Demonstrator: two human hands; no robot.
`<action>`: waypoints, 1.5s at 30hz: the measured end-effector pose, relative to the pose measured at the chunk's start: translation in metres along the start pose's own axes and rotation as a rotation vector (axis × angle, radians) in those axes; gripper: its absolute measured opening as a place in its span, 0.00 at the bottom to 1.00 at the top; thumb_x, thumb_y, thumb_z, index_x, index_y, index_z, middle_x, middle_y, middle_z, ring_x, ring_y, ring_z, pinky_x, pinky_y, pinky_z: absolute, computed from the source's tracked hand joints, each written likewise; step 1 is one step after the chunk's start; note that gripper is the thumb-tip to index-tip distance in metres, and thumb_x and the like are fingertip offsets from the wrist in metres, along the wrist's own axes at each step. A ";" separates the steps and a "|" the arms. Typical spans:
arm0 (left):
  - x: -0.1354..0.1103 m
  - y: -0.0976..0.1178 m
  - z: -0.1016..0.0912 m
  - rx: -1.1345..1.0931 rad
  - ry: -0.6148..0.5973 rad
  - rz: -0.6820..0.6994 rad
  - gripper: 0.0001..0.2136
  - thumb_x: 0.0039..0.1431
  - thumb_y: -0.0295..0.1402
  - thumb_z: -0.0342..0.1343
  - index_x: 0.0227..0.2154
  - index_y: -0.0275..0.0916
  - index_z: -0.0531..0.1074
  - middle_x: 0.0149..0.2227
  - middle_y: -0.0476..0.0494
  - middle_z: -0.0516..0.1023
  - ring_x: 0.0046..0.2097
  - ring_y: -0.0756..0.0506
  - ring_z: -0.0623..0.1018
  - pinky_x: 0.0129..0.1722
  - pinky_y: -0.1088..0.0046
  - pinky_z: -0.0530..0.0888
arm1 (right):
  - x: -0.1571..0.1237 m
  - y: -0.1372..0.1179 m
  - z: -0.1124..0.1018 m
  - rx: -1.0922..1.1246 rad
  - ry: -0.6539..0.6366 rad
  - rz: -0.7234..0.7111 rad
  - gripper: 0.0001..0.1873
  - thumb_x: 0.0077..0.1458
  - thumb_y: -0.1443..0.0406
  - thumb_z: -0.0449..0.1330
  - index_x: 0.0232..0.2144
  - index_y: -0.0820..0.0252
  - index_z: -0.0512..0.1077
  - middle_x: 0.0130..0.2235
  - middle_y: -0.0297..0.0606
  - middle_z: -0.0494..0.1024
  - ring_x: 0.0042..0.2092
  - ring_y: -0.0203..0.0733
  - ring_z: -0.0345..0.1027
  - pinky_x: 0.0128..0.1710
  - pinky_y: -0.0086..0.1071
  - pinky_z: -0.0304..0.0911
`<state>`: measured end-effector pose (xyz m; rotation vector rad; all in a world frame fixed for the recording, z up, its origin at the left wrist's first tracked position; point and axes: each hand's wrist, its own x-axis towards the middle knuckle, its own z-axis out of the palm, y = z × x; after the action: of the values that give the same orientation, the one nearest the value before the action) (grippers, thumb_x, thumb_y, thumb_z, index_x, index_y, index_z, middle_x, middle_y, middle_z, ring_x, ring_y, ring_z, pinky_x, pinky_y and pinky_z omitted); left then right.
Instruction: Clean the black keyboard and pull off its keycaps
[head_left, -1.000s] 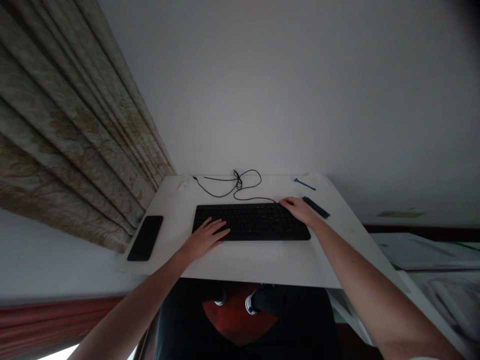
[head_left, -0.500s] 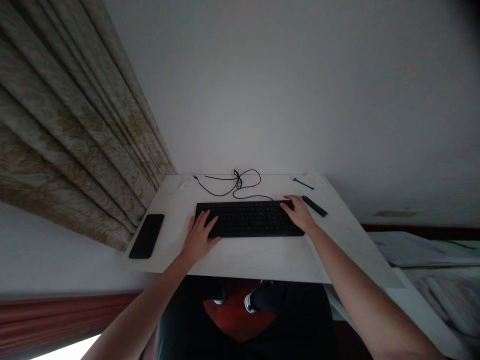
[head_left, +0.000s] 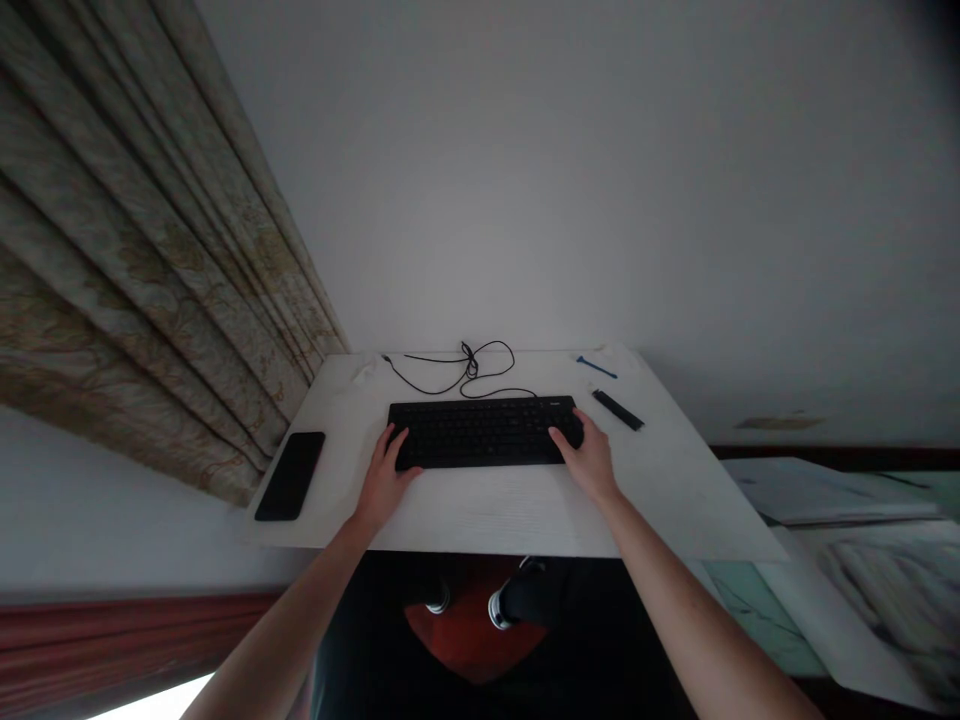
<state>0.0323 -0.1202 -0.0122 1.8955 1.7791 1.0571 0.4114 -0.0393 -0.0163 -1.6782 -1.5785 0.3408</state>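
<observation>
A black wired keyboard (head_left: 480, 432) lies flat on a white desk (head_left: 487, 510). My left hand (head_left: 382, 480) rests on its left end with the fingers spread. My right hand (head_left: 589, 458) lies over its right end, hiding that corner, with the fingers apart. Neither hand shows a clear grip. A black cable (head_left: 471, 365) loops in a tangle behind the keyboard. Nearest my right hand are a slim black stick (head_left: 617, 410) and, farther back, a small blue tool (head_left: 597, 367). A black phone (head_left: 289, 476) lies face up left of my left hand.
A patterned curtain (head_left: 142, 260) hangs along the desk's left side, and a white wall (head_left: 480, 180) stands behind it. Papers (head_left: 817, 490) lie beyond the right edge. A pair of shoes (head_left: 469, 600) and a red seat (head_left: 472, 630) show below the front edge.
My right hand has moved from the keyboard's far right edge toward its near right corner. My left hand has shifted to the left end. The keyboard has not visibly moved.
</observation>
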 end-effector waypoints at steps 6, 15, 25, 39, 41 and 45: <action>0.000 0.000 -0.003 0.152 0.010 0.055 0.33 0.60 0.34 0.62 0.66 0.50 0.56 0.69 0.38 0.57 0.68 0.37 0.63 0.65 0.52 0.67 | 0.004 0.005 -0.004 0.104 0.009 -0.021 0.38 0.56 0.42 0.57 0.56 0.65 0.69 0.53 0.56 0.76 0.55 0.57 0.70 0.59 0.50 0.61; 0.003 0.003 -0.005 0.264 -0.032 0.113 0.30 0.61 0.37 0.61 0.65 0.48 0.59 0.66 0.38 0.63 0.65 0.38 0.68 0.63 0.54 0.69 | 0.011 0.015 -0.009 0.131 0.010 0.019 0.35 0.56 0.41 0.56 0.53 0.61 0.70 0.51 0.52 0.77 0.53 0.57 0.70 0.57 0.50 0.61; 0.006 -0.002 -0.009 0.287 -0.026 0.156 0.25 0.65 0.42 0.55 0.63 0.47 0.61 0.65 0.38 0.63 0.64 0.38 0.69 0.61 0.54 0.72 | 0.003 0.017 -0.012 0.043 -0.024 0.017 0.33 0.58 0.41 0.54 0.53 0.58 0.70 0.50 0.50 0.77 0.52 0.57 0.68 0.55 0.51 0.62; 0.001 0.000 -0.003 0.417 0.041 0.208 0.27 0.62 0.44 0.57 0.63 0.45 0.63 0.64 0.36 0.67 0.62 0.34 0.71 0.61 0.50 0.71 | 0.006 0.022 -0.011 0.030 -0.030 -0.020 0.27 0.60 0.45 0.53 0.50 0.59 0.72 0.49 0.50 0.78 0.52 0.57 0.69 0.55 0.50 0.62; 0.002 0.001 -0.002 0.437 0.063 0.213 0.28 0.62 0.45 0.58 0.63 0.45 0.64 0.63 0.36 0.68 0.60 0.34 0.72 0.61 0.50 0.71 | 0.014 0.024 -0.015 -0.022 -0.049 -0.004 0.25 0.61 0.48 0.53 0.50 0.59 0.72 0.46 0.50 0.79 0.47 0.56 0.71 0.51 0.49 0.65; 0.003 0.002 -0.001 0.450 0.097 0.213 0.27 0.62 0.45 0.56 0.62 0.45 0.64 0.63 0.36 0.68 0.60 0.33 0.73 0.60 0.49 0.71 | 0.047 0.033 -0.030 -0.243 0.036 -0.017 0.20 0.61 0.56 0.53 0.46 0.61 0.76 0.45 0.53 0.79 0.47 0.58 0.70 0.50 0.51 0.64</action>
<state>0.0332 -0.1181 -0.0092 2.3786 2.0375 0.8794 0.4636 -0.0036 -0.0046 -1.8410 -1.6593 0.1130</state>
